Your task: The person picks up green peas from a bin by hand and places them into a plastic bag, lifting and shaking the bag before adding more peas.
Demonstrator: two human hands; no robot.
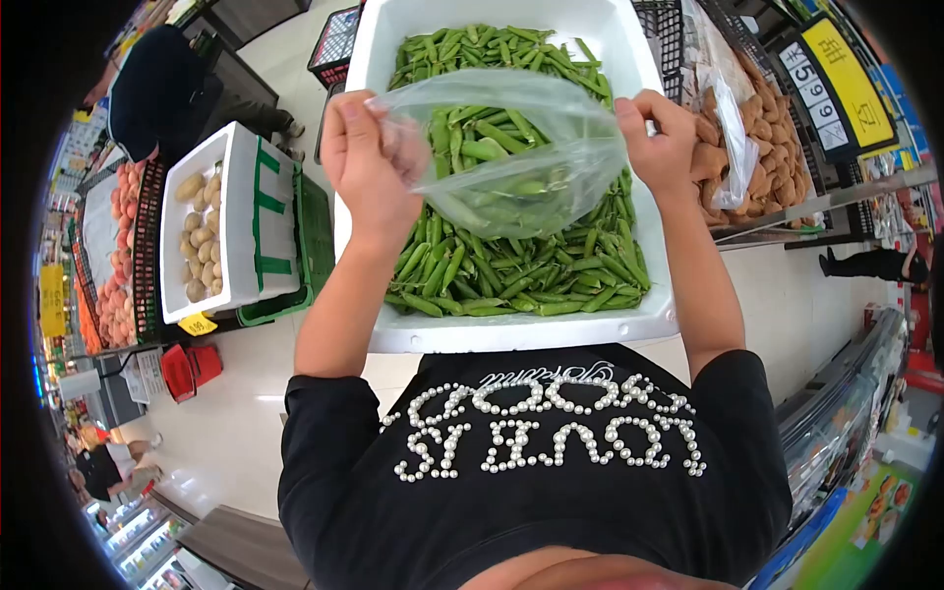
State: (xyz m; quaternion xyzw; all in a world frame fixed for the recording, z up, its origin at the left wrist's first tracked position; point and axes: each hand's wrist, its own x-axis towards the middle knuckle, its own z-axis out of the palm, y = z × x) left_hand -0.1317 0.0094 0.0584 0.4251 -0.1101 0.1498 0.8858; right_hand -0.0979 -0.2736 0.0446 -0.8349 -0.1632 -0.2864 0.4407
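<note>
A clear plastic bag (531,202) is stretched between my two hands, its mouth spread wide. My left hand (369,157) pinches one corner of the bag's rim, and my right hand (657,138) grips the opposite corner in a closed fist. Below the bag, a white foam box (511,336) is filled with green pea pods (492,280). Some pods show through the thin plastic, so the far ones look hazy.
Left of the box stands another white foam box (246,211) with potatoes (200,241), beside a crate of reddish produce (123,226). Brown tubers (772,147) lie to the right, under a yellow price sign (854,79). A person (162,93) in dark clothes bends at upper left.
</note>
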